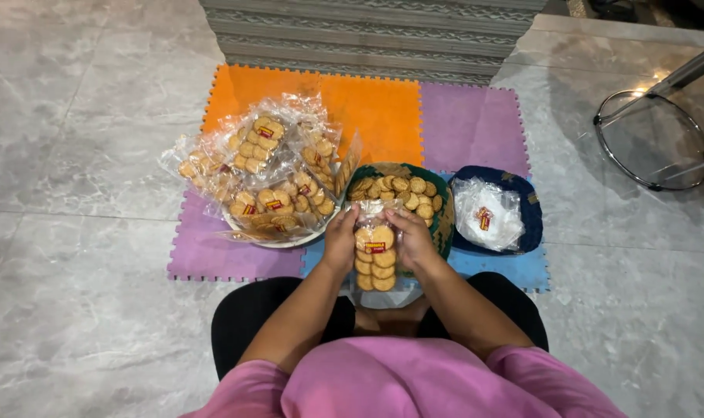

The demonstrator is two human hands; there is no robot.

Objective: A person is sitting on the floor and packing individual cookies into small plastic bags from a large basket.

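Both hands hold one clear plastic bag of round golden biscuits (pixel 376 259) upright over my lap. My left hand (pixel 341 240) grips its left side and my right hand (pixel 412 238) grips its right side near the top. The bag carries a small red and yellow label. Just beyond it sits a green bowl (pixel 445 220) filled with loose biscuits (pixel 397 191). To the left, a white basin (pixel 286 241) is piled with several filled biscuit bags (pixel 263 166).
A dark blue bowl (pixel 532 217) at the right holds empty clear bags (pixel 487 214). All rest on orange, purple and blue foam mats (pixel 383 108) over grey tile floor. A round metal stand base (pixel 652 139) is at far right; steps rise behind.
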